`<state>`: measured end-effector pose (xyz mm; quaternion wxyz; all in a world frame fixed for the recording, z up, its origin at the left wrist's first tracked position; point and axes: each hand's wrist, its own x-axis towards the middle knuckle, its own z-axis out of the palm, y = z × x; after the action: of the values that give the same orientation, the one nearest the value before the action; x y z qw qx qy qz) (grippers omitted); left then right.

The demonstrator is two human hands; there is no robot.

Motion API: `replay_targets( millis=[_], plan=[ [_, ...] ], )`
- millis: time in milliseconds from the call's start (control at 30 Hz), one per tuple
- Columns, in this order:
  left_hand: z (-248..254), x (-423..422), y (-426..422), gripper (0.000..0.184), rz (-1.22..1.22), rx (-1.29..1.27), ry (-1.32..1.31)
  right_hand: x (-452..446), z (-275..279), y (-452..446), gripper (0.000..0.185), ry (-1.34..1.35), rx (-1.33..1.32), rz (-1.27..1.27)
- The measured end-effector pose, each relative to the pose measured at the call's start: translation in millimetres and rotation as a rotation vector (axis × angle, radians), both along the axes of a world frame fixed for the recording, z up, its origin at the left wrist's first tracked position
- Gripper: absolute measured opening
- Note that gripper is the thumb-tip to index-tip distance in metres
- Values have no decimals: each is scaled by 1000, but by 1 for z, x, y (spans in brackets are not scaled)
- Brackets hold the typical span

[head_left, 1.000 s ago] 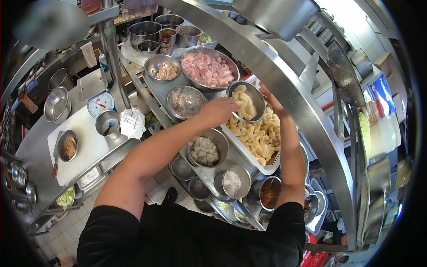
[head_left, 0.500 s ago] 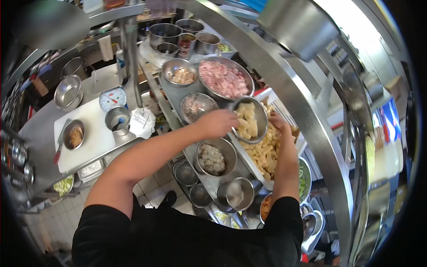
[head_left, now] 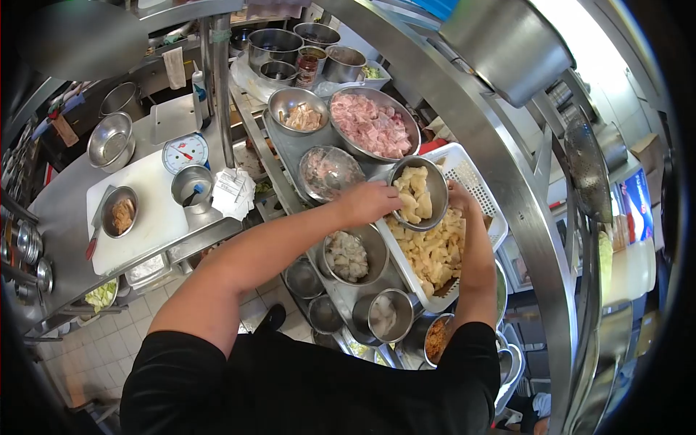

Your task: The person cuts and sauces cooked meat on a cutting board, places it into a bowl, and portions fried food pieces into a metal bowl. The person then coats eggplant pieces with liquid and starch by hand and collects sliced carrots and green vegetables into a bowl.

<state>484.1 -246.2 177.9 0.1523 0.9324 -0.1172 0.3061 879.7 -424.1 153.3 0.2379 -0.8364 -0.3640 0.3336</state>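
Note:
My left hand (head_left: 373, 201) is closed on the left rim of a metal bowl (head_left: 439, 190). Pale yellow food pieces (head_left: 415, 196) lie in the bowl, which is tilted over a white perforated basket (head_left: 475, 167). More pale yellow pieces (head_left: 435, 250) fill the basket. At the bowl's right edge, my right hand (head_left: 460, 196) has its fingers curled; whether they grip the rim or a piece is hidden. Left of the bowl sits a container of pinkish food under clear film (head_left: 331, 172). A pot of pale, shrimp-like pieces (head_left: 348, 255) stands below my left forearm.
A large bowl of raw pink meat (head_left: 371, 125) is behind the basket. Steel pots (head_left: 274, 47) crowd the far end. A steel shelf rail (head_left: 500, 145) runs close on the right, with a big pot (head_left: 507, 51) above. On the left are a cutting board (head_left: 145, 243), knife and dial scale (head_left: 185, 154).
The camera view has shifted slightly. The bowl stays in my left hand over the basket, and more of the basket's far end shows. My right hand has risen slightly beside the bowl's rim.

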Motion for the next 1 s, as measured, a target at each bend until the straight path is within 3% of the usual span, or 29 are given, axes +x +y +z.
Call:
replay_targets(
  millis=[100, 233, 467, 700, 867, 967, 1000],
  plan=[
    [4, 1, 0, 15, 6, 15, 2, -49, 28, -3, 28, -243, 119, -162],
    [5, 3, -3, 15, 19, 30, 0, -139, 112, -17, 37, -3, 403, -407],
    [30, 22, -11, 13, 20, -61, 71, -166, 167, -31, 40, 123, 680, -239],
    [25, 32, -11, 14, -3, -145, 87, -201, 138, 14, 43, 19, 536, 24],
    [16, 21, -1, 18, -59, -170, 14, -180, 108, 7, 45, -12, 699, -57],
    [17, 9, -3, 30, -75, -287, -94, -196, 92, 7, 46, -63, 583, -107],
    [17, 3, -6, 35, -40, -357, -129, -194, 83, 7, 45, -288, 566, -94]
  ],
)
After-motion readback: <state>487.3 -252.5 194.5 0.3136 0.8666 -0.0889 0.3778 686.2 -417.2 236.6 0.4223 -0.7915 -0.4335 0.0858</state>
